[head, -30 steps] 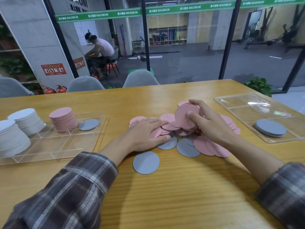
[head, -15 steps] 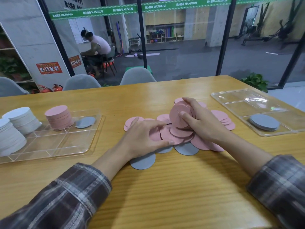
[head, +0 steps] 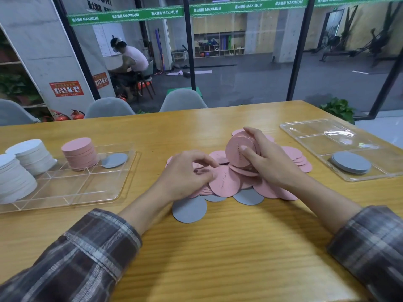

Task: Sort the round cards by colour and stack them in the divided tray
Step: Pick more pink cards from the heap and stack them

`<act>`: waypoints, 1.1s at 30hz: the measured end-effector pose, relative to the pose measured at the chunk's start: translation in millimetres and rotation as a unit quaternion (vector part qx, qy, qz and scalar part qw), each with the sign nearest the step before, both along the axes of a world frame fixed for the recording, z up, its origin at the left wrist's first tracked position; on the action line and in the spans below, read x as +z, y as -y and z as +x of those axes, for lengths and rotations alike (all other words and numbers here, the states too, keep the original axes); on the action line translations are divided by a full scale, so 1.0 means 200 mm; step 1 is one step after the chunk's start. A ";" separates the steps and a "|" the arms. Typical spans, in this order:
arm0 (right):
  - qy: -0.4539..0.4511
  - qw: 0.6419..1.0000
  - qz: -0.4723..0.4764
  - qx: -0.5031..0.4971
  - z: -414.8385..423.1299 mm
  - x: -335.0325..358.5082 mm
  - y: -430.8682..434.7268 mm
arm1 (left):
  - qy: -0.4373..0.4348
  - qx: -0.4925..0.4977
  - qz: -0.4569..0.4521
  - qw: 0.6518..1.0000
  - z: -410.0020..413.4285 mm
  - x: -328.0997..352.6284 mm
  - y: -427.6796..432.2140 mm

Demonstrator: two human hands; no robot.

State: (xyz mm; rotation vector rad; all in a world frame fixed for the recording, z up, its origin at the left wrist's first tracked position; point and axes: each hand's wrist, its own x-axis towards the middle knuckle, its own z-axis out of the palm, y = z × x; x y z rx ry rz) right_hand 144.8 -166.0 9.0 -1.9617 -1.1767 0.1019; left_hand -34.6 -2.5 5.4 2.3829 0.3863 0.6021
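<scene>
- My right grip (head: 268, 164) grasps a stack of pink cards (head: 238, 152). The thumb lies on its face and the fingers wrap round the back, and the stack is tilted up on edge above the loose pile (head: 283, 190)
- My left grip (head: 187, 173) sits on the left side of the pile with fingers curled. Thumb and forefinger meet at the rim of a flat pink card (head: 224, 182), but I cannot tell whether they actually pinch it
- A green band (head: 165, 13) across the glass repeats "MAXIMUM" next to Chinese characters. The faint script on the flat pink card and on the face of the held stack is too blurred to read, as are the red notices (head: 66, 88) on the pillar
- The pile is mostly pink, with grey cards poking out along its near edge. One grey card (head: 189, 209) lies nearest me, partly under my left wrist
- The left divided tray (head: 117, 194) holds a pink stack (head: 80, 153) in a far compartment, a single grey disc (head: 114, 160) just beside it, and two white stacks (head: 32, 154) at its left end
- The right tray (head: 314, 129) holds a low grey stack (head: 351, 163) in its near compartment
- On the counter (head: 218, 253), bare wood shows between the pile and each tray, with a broad stretch from the pile to my near edge
- Grey chairs (head: 183, 101) stand at the far edge
</scene>
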 end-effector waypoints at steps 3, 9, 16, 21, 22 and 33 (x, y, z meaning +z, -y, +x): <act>0.004 1.000 -0.006 0.011 0.00 0.00 0.00 | 0.017 0.000 -0.043 0.999 0.00 0.03 -0.02; -0.005 0.999 -0.011 0.051 -0.03 0.00 -0.01 | 0.076 0.000 -0.186 0.980 0.00 0.05 -0.02; -0.088 0.994 -0.005 0.066 -0.04 -0.02 -0.01 | 0.123 0.048 -0.202 0.970 0.06 -0.04 0.01; -0.108 0.991 0.002 0.082 -0.04 -0.01 -0.02 | 0.143 0.050 -0.226 0.962 0.09 -0.05 0.03; -0.110 0.990 -0.002 0.083 -0.04 -0.01 -0.02 | 0.146 0.048 -0.231 0.961 0.09 -0.04 0.03; 0.002 0.996 -0.040 0.076 -0.05 -0.01 -0.01 | 0.115 0.072 -0.061 0.989 0.08 -0.01 0.01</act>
